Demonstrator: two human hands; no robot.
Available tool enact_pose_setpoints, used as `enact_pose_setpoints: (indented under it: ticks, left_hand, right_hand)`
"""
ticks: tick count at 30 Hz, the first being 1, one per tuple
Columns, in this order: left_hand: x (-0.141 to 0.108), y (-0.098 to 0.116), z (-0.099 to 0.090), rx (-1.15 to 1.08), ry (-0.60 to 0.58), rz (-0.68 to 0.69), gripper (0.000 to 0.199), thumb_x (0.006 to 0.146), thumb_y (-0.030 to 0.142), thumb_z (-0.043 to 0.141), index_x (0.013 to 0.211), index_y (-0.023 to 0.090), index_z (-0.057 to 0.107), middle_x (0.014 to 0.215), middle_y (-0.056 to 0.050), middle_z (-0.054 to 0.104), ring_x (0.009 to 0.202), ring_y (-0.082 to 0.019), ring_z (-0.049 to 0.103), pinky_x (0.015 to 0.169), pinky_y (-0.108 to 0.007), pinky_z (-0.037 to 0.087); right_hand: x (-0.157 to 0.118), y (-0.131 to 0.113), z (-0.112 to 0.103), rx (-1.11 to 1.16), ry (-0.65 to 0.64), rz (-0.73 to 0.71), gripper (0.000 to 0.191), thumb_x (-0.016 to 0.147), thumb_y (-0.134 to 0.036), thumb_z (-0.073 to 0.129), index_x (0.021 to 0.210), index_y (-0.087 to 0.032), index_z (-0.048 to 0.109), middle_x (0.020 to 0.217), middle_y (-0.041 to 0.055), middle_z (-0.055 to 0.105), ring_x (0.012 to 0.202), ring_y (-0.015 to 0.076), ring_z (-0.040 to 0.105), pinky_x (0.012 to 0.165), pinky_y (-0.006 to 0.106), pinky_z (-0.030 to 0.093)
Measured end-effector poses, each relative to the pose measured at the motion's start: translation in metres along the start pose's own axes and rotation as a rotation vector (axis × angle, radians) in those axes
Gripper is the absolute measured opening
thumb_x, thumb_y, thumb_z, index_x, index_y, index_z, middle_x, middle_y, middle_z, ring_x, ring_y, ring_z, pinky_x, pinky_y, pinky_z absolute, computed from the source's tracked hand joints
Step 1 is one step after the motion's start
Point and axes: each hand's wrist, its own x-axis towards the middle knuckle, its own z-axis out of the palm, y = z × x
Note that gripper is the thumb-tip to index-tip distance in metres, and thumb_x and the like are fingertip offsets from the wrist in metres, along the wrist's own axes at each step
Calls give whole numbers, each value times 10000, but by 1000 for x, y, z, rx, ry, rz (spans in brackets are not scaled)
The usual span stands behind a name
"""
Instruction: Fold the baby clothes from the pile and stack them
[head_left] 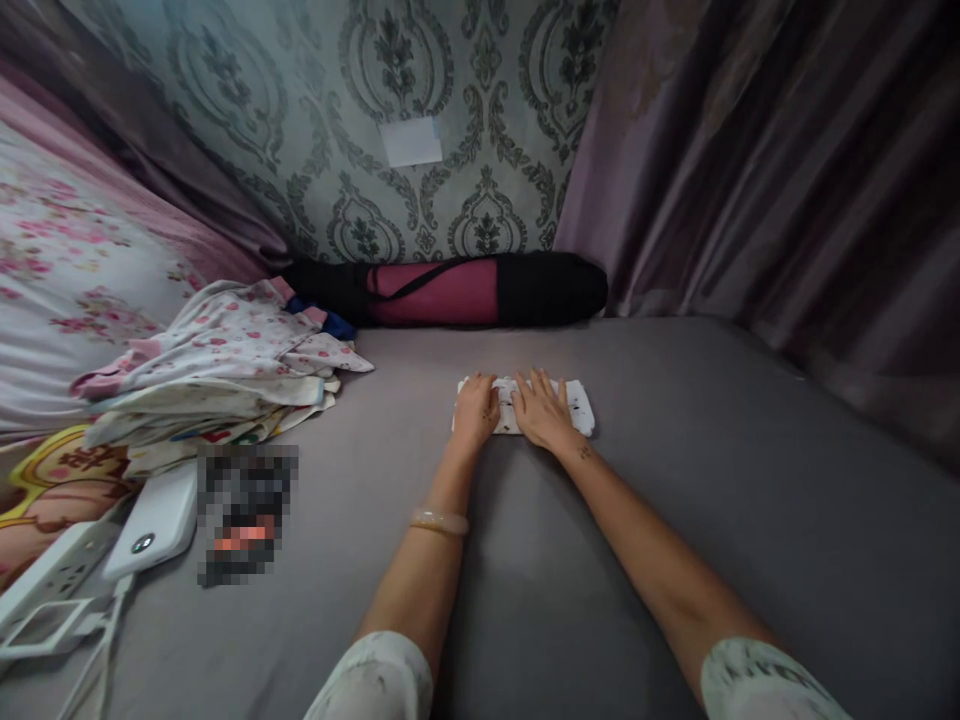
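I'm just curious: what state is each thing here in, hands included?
White, dark-marked rectangular cloth: flat, apparently folded.
Left hand: on the cloth; grip unclear.
Right hand: palm down on it, fingers spread.
Pink-and-white patterned fabric clothes: piled, rumpled.
Long black-and-maroon cylindrical bag: lying along the patterned grey wall.
White flat plastic device: white cable plugged in.
Purple fabric curtains: hanging in folds.
Grey fabric sheet: spread out.

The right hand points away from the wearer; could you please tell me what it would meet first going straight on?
Past the grey sheet, the right hand would probably meet the long black-and-dark-pink bag first, though depth is hard to judge.
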Motion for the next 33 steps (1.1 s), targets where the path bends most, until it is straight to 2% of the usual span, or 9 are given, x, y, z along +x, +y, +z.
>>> enact_pose_setpoints:
  ticks: [5, 8, 11, 15, 18, 21, 28, 33]
  left_hand:
    - [-3, 3, -2, 24, -50, 25, 292, 917, 171, 425, 1165, 166, 578, 1166, -143, 642, 1247, -258, 507, 1074, -428, 359]
    - [-4, 5, -4, 49, -95, 47, 291, 922, 178, 421, 1166, 141, 575, 1176, -160, 640, 1248, -266, 504, 1074, -430, 350]
    - [-4, 8, -4, 71, -116, 50, 293, 933, 201, 415, 1180, 163, 567, 1217, -146, 628, 1266, -256, 490, 1086, -438, 328]
    - [-6, 10, 2, 104, -121, 13, 344, 951, 277, 415, 1247, 159, 544, 1340, -155, 560, 1332, -265, 425, 1133, -467, 250]
    - [-7, 10, 8, 127, -151, -67, 396, 951, 332, 429, 1280, 142, 537, 1400, -178, 505, 1360, -291, 390, 1150, -500, 209]
    - [-8, 10, 8, 188, -212, -122, 445, 963, 364, 397, 1331, 139, 504, 1442, -173, 463, 1386, -294, 353, 1161, -497, 196]
    - [-3, 13, 3, 431, -355, -163, 611, 991, 458, 198, 1446, 83, 355, 1519, -158, 354, 1432, -284, 257, 1180, -446, 174]
    - [12, -1, 0, 436, -480, -224, 552, 992, 371, 194, 1452, 94, 320, 1545, -170, 296, 1446, -271, 223, 1163, -482, 202]
  right_hand:
    - [-7, 11, 4, -11, -46, 51, 546, 995, -400, 206, 1467, -192, 386, 1543, 126, 318, 1428, 314, 221, 1121, 574, 116]
    - [-7, 12, 7, -5, -54, 55, 544, 996, -404, 201, 1472, -205, 375, 1549, 112, 310, 1430, 308, 216, 1120, 580, 118]
    - [-5, 16, 4, 21, -77, 55, 559, 1000, -415, 171, 1485, -201, 346, 1554, 109, 298, 1435, 294, 210, 1126, 569, 118]
    - [-4, 28, 1, -16, 16, 105, 589, 998, -412, 166, 1489, -128, 322, 1555, 142, 282, 1446, 279, 176, 1146, 524, 80]
    - [-5, 36, 4, -38, -18, 155, 619, 992, -426, 177, 1478, -76, 331, 1544, 163, 299, 1437, 279, 204, 1151, 482, 99]
    - [-4, 39, 9, -33, -53, 168, 634, 990, -440, 173, 1477, -67, 330, 1543, 160, 302, 1431, 283, 215, 1150, 475, 103]
    - [3, 46, 10, 9, -93, 188, 611, 992, -424, 195, 1472, -73, 335, 1546, 143, 302, 1431, 275, 207, 1148, 462, 109]
    - [6, 54, 7, 1, -24, 167, 522, 983, -326, 271, 1403, -60, 429, 1481, 164, 411, 1380, 278, 304, 1111, 434, 202]
